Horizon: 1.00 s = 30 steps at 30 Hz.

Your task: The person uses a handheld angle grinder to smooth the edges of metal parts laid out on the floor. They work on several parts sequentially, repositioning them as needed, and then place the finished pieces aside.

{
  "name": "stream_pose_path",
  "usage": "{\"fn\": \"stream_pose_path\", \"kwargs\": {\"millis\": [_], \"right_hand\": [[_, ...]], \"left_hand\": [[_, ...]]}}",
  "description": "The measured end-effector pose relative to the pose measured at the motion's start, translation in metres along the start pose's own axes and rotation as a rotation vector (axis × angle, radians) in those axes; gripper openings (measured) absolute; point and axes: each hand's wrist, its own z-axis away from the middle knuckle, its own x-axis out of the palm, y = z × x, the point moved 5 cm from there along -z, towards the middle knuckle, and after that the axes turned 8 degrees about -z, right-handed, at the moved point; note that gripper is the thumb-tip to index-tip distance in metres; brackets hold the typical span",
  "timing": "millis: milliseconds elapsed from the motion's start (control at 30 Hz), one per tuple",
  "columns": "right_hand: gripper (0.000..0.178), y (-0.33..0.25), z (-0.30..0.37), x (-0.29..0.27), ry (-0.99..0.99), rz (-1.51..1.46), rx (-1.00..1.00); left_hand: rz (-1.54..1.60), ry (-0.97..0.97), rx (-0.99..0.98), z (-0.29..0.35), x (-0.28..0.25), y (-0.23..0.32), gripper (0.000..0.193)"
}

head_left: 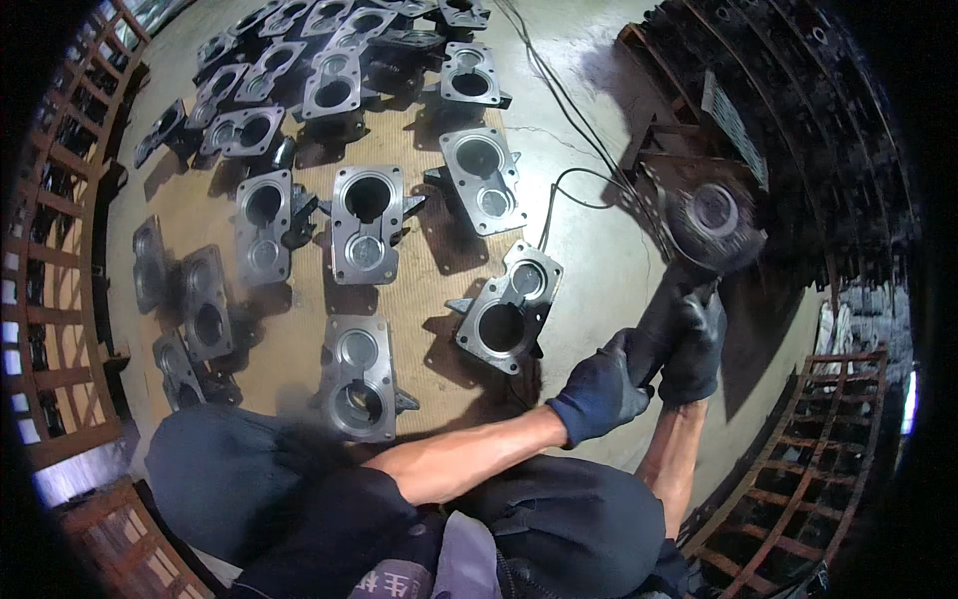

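Note:
Both my hands wear dark gloves and are off to the right, above the bare floor. My left hand [604, 394] is closed round the near end of a thick, dark hand-held tool [659, 324] that looks like an angle grinder. Farther along the same tool, my right hand [699, 339] grips it from the right side. Beyond the hands, at the tool's far end, is a dark round piece with a pale ring [712, 211]; whether it belongs to the tool I cannot tell. A grey metal casting [511, 304] with two round openings is nearest on the left.
Several similar castings [364, 225] stand on a brown cardboard sheet [399, 299]. A black cable [564, 90] loops across the floor. Rusty metal racks stand at left [55, 255] and lower right [798, 469]. Stacked dark parts [828, 150] fill the far right.

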Motion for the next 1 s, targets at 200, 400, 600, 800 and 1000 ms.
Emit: {"fn": "stream_pose_path", "kwargs": {"millis": [200,400,600,800,1000], "right_hand": [[0.061,-0.026,-0.016,0.063,-0.145,-0.401,0.407],[0.057,-0.006,-0.018,0.060,-0.221,0.003,0.364],[0.071,0.005,-0.034,0.061,-0.384,0.435,0.223],[0.053,0.010,-0.039,0.077,-0.313,0.540,0.119],[0.053,0.023,-0.047,0.075,-0.287,0.648,0.241]], "left_hand": [[0.471,-0.140,0.202,-0.007,-0.003,-0.013,0.053],[0.420,-0.026,-0.076,-0.023,-0.005,-0.014,0.059],[0.555,-0.093,0.021,-0.047,0.025,-0.042,0.056],[0.727,-0.126,-0.143,-0.054,0.037,-0.068,0.036],[0.641,-0.027,0.001,-0.056,-0.004,-0.037,0.024]]}}
